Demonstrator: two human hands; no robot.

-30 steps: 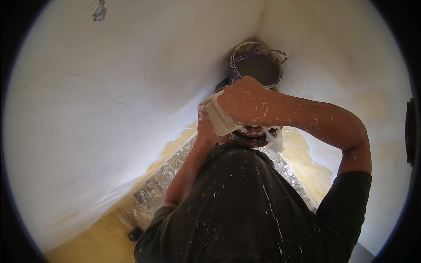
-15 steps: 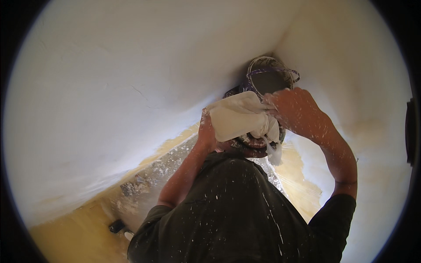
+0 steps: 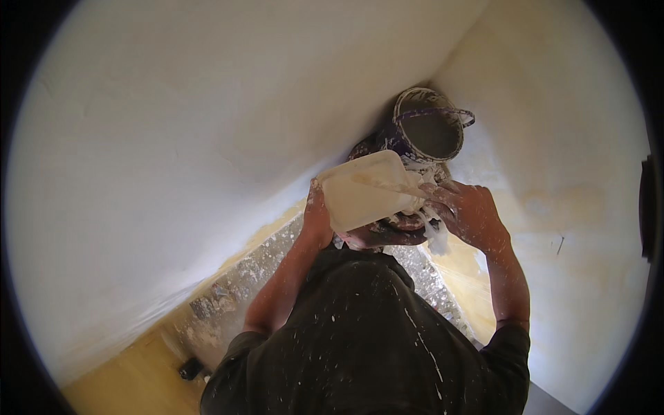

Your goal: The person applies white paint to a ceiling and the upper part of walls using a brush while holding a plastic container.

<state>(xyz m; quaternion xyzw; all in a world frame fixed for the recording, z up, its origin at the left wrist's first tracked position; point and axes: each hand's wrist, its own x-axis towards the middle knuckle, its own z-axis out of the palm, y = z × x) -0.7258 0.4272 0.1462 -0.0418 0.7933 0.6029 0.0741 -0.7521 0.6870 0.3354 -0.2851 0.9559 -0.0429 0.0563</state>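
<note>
In left grip (image 3: 319,216), pale rectangular tub (image 3: 360,202), bucket (image 3: 436,133) beyond

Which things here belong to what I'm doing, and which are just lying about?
In use:
pale rectangular tub, held by left grip, right grip at its edge
bucket, probably, though untouched

Apparently lying about:
small dark object, lower left

Head view: hidden and unresolved parts.
Most fingers of the left hand (image 3: 319,219) lay hidden behind the pale container (image 3: 360,200); the pale strip (image 3: 387,185) at the right hand (image 3: 470,213) blurred into it, possibly a blade. The bucket (image 3: 409,104) stood with its base out of sight. The lower edge cut off the dark shirt (image 3: 360,339); a black object (image 3: 188,369) at lower left was too small to identify.
</note>
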